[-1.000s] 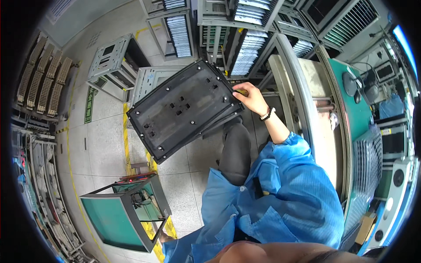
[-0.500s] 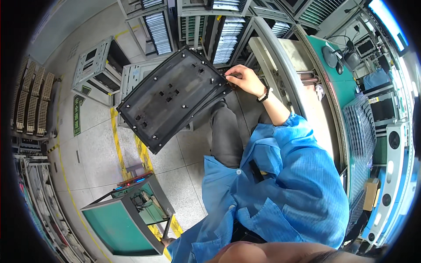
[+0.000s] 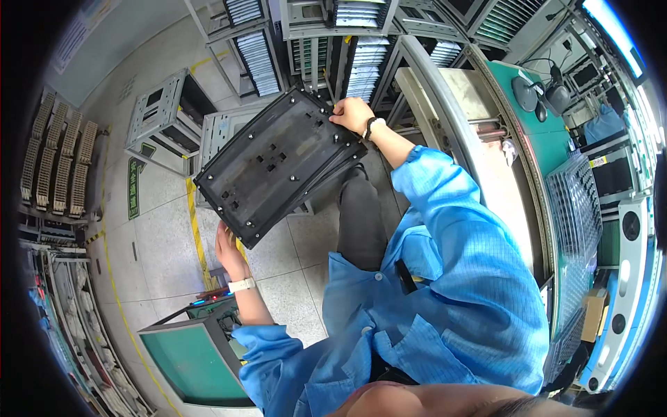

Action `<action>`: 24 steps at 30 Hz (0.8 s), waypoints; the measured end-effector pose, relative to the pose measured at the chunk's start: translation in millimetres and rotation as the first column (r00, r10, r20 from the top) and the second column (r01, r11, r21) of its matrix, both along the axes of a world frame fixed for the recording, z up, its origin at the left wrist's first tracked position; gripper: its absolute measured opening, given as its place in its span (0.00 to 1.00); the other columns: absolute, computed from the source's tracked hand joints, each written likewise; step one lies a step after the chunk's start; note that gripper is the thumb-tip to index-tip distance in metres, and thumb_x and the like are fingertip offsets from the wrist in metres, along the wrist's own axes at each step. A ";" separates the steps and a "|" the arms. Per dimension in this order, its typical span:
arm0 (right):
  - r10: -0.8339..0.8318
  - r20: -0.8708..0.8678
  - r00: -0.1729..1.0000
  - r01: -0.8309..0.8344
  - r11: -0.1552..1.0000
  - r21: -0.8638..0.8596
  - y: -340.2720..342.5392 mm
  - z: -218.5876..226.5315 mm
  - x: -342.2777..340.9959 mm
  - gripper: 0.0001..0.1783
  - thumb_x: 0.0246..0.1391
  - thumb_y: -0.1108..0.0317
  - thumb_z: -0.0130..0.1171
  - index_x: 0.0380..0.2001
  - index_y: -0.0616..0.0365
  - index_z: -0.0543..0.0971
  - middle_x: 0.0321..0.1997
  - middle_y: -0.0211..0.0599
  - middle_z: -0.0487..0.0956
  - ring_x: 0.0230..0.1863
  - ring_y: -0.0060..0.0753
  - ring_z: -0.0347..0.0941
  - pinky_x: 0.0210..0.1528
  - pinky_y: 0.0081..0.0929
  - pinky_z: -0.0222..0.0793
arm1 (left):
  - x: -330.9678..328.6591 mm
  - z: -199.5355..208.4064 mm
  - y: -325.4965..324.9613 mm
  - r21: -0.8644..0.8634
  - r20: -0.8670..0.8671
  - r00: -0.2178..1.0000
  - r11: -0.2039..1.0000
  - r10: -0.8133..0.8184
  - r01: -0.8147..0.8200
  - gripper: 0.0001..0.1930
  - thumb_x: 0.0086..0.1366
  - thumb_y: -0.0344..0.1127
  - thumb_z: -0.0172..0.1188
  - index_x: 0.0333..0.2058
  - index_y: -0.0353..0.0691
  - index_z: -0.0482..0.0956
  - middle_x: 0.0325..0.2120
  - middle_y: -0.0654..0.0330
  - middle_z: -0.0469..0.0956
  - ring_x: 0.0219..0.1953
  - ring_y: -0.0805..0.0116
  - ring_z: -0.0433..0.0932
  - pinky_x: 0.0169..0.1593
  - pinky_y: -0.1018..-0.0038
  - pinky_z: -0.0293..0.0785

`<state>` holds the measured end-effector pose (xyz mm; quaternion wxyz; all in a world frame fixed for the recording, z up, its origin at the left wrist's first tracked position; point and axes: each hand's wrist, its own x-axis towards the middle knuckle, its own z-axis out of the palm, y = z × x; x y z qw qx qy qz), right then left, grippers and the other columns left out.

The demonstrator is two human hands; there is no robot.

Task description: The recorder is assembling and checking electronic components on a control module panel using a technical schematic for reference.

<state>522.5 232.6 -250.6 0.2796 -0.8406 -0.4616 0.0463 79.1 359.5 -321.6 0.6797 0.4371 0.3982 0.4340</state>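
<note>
Person in blue smock is handling a black tray (image 3: 243, 170), studs along its rim, square cutouts in its face. It's lying face-up in front of the body, skewed, with a second dark panel (image 3: 333, 168) poking out under its right side. A grey metal chassis (image 3: 217, 128) is showing behind its upper left; can't see what's bearing the load.

Right hand (image 3: 354, 115) is clamping the tray's far right edge, thumb and fingers together there. Left hand (image 3: 231, 254) is reaching up to the near-left corner, fingers meeting the edge; tips are partly hidden, so can't tell if it's gripping.

Around it: green-topped cart (image 3: 182, 361) is standing below the left forearm, hazard tape (image 3: 196, 233) is running along the floor, board racks (image 3: 365, 69) are standing at the back. Right side: green bench (image 3: 542, 121) is carrying clear plastic trays (image 3: 573, 201).
</note>
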 end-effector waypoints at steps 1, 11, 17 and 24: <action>-0.010 -0.044 0.999 0.010 1.000 0.006 -0.8 1.8 -0.2 0.15 0.40 0.60 0.71 0.28 0.60 0.84 0.26 0.43 0.83 0.31 0.42 0.81 0.37 0.32 0.76 | 7.0 9.7 3.7 -0.024 -0.044 0.999 1.000 -0.001 0.000 0.20 0.73 0.41 0.49 0.54 0.31 0.74 0.51 0.57 0.77 0.53 0.68 0.73 0.58 0.71 0.66; 0.018 -0.026 1.000 -0.012 0.978 0.208 -115.3 122.5 -57.9 0.12 0.36 0.65 0.69 0.23 0.63 0.80 0.23 0.40 0.81 0.28 0.40 0.80 0.33 0.31 0.75 | -30.4 78.9 -12.8 -0.157 -0.080 0.989 0.981 -0.124 0.110 0.19 0.70 0.41 0.53 0.51 0.32 0.75 0.47 0.58 0.78 0.49 0.69 0.74 0.55 0.70 0.69; -0.356 0.038 0.934 0.351 0.930 0.107 -335.4 165.7 -100.3 0.12 0.38 0.65 0.69 0.21 0.61 0.79 0.23 0.41 0.77 0.26 0.42 0.75 0.31 0.36 0.71 | 69.0 168.3 -88.2 0.138 -0.098 0.925 0.915 -0.367 0.378 0.19 0.70 0.34 0.53 0.55 0.27 0.72 0.56 0.53 0.72 0.58 0.67 0.69 0.63 0.73 0.62; -0.883 -0.174 0.437 0.893 0.402 0.201 -555.5 156.4 -190.4 0.10 0.40 0.71 0.70 0.23 0.64 0.78 0.21 0.38 0.78 0.22 0.27 0.77 0.27 0.23 0.72 | 301.3 206.9 -219.2 0.326 -0.327 0.299 0.190 -0.897 0.926 0.13 0.68 0.28 0.50 0.43 0.22 0.76 0.44 0.57 0.75 0.47 0.69 0.71 0.55 0.77 0.62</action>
